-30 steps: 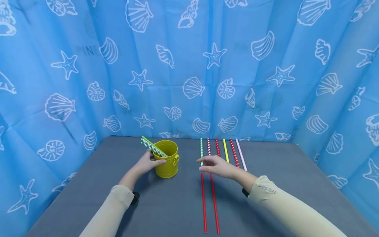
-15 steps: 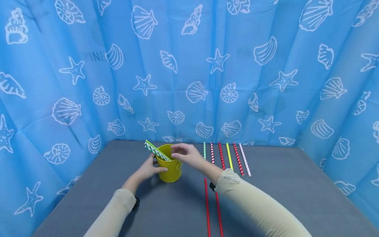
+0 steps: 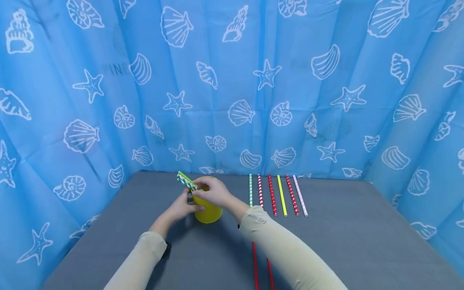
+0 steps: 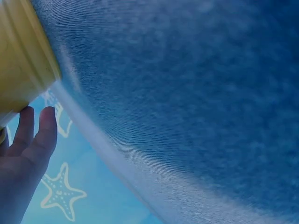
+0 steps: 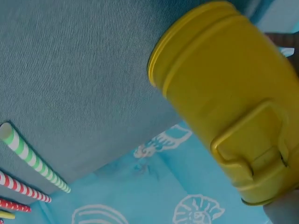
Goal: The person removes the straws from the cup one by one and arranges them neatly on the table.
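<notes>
The yellow bucket (image 3: 208,213) stands on the left half of the table, with green-and-white and plain green straws (image 3: 186,180) leaning out over its left rim. My left hand (image 3: 179,207) grips the bucket's left side, thumb across the front. Over the mouth of the bucket, my right hand (image 3: 215,193) pinches the straws near the rim, and its fingers partly cover them. In the left wrist view, fingers of the left hand (image 4: 28,144) touch the bucket (image 4: 23,56). The bucket's handle (image 5: 247,135) shows in the right wrist view.
Several straws lie in a row right of the bucket, among them a yellow one (image 3: 282,196) and a white one (image 3: 300,196). Red sticks (image 3: 255,264) lie nearer, partly under the right forearm. A blue shell-print curtain (image 3: 232,141) borders the grey table (image 3: 344,233).
My right hand has moved left from above the row of straws to the bucket and taken hold of the green straws. The left hand keeps its grip on the bucket.
</notes>
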The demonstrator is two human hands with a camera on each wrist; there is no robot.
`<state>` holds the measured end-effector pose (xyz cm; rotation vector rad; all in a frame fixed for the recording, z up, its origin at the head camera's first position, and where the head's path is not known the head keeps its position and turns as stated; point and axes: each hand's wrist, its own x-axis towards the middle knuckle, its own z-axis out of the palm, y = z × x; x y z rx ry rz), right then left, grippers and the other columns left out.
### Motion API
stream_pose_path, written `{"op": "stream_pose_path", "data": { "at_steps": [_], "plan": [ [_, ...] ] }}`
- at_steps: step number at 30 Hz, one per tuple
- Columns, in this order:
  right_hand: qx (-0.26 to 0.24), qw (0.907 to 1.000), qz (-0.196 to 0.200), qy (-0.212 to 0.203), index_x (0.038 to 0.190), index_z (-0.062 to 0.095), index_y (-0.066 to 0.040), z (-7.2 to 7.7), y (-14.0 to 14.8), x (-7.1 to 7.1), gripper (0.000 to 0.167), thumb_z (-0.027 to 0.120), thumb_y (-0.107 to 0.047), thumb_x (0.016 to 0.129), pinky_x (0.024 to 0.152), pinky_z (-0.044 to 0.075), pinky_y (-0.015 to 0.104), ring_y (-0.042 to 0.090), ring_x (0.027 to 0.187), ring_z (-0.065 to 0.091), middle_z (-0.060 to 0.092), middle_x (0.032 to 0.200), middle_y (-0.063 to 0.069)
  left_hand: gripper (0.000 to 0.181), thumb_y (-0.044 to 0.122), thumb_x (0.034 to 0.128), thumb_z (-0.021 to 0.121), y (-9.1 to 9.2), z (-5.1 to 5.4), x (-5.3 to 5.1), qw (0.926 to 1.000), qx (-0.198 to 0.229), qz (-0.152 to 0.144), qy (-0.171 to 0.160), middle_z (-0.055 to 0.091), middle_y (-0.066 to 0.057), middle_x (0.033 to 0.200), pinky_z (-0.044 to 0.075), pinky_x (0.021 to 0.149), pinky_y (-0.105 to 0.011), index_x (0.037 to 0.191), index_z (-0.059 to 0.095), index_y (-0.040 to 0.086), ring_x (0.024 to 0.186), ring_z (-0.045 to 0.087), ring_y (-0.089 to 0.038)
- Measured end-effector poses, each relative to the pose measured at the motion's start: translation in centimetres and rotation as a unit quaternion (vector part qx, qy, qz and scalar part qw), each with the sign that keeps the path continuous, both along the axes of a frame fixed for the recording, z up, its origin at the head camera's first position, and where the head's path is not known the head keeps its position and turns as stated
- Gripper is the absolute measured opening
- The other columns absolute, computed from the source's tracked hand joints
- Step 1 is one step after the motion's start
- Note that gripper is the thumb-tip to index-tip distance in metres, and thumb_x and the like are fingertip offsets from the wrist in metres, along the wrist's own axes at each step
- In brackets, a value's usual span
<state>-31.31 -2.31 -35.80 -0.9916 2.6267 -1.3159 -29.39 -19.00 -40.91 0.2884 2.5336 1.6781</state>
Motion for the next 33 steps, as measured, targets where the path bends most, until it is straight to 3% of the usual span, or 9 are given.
{"op": "stream_pose_path", "data": {
  "at_steps": [6,13,19,23,27,33],
  "plan": [
    [0.082,0.9952,-0.004,0.053,0.128,0.064,-0.013,0.2,-0.4,0.0,0.038,0.069,-0.023,0.092,0.08,0.049,0.031,0.02,0.099,0.06,0.065,0.111,0.005,0.09,0.012,0.0872,0.074,0.0,0.1,-0.6,0.9998,-0.011,0.012,-0.015,0.017,-0.024,0.155,0.034,0.105,-0.059,0.152,0.011,0.004,0.134,0.032,-0.047],
    [0.076,0.9956,-0.008,0.053,0.109,0.071,-0.012,-0.1,-0.3,-0.1,0.021,0.07,-0.023,0.091,0.082,0.049,0.029,0.016,0.094,0.06,0.066,0.099,-0.002,0.093,0.016,0.086,0.076,0.1,0.1,-0.7,0.9986,-0.028,0.032,-0.032,0.02,-0.023,0.156,0.034,0.105,-0.058,0.153,0.012,0.006,0.133,0.035,-0.046],
    [0.046,0.9981,0.003,0.041,0.09,0.07,-0.012,-0.1,0.2,-0.1,0.01,0.07,-0.022,0.091,0.08,0.046,0.028,0.013,0.085,0.054,0.062,0.088,-0.006,0.086,0.008,0.0869,0.073,0.0,-0.1,-0.7,0.9999,-0.004,0.007,-0.014,0.02,-0.022,0.154,0.033,0.105,-0.06,0.151,0.015,0.008,0.132,0.035,-0.048],
    [-0.007,0.9997,0.021,-0.005,0.096,0.07,-0.01,-0.1,0.9,-0.3,0.011,0.068,-0.02,0.093,0.081,0.047,0.028,0.013,0.089,0.053,0.062,0.097,-0.003,0.086,0.009,0.0872,0.073,0.0,-0.1,-0.7,0.9998,-0.016,0.009,-0.006,0.023,-0.022,0.151,0.034,0.104,-0.06,0.151,0.016,0.009,0.13,0.037,-0.049],
    [-0.08,0.9944,0.039,-0.057,0.102,0.07,-0.006,0.0,1.8,-0.4,0.016,0.065,-0.018,0.095,0.08,0.049,0.029,0.016,0.089,0.057,0.064,0.101,0.003,0.09,0.012,0.0864,0.075,0.0,0.0,-0.7,0.9995,-0.028,0.017,-0.005,0.026,-0.022,0.151,0.033,0.104,-0.061,0.153,0.015,0.011,0.129,0.038,-0.048],
    [-0.128,0.9878,0.057,-0.068,0.106,0.069,-0.002,0.5,3.2,0.3,0.02,0.063,-0.018,0.096,0.08,0.052,0.033,0.027,0.09,0.06,0.066,0.1,0.006,0.089,0.012,0.0855,0.076,0.1,0.1,-0.6,0.9992,-0.034,0.022,-0.005,0.028,-0.021,0.151,0.033,0.104,-0.061,0.153,0.018,0.01,0.128,0.04,-0.047]
  ]
}}
